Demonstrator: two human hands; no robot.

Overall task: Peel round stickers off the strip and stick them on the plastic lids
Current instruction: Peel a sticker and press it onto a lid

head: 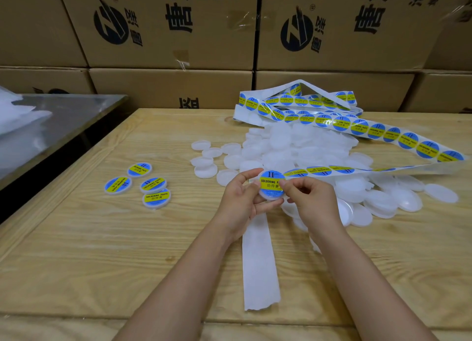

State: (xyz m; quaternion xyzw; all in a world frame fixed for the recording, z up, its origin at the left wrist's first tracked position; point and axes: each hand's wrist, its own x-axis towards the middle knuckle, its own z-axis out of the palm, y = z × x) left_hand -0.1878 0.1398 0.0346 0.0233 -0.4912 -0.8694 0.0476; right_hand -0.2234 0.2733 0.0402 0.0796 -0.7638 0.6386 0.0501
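Left hand (241, 200) grips white lid (271, 196) near table (102, 251) centre; right hand (310, 200) pinches blue-yellow sticker (269, 181) onto lid, sticker strip (383, 131) trailing right.

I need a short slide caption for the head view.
Left hand holds a plastic lid while right hand sticks a round sticker onto it; four labelled lids lie aside.

I see a pale wood tabletop (102, 238) with grain lines. The lids (306, 149) look like milky plastic. The stickers (357, 128) shine on a matt white paper strip (259, 264).
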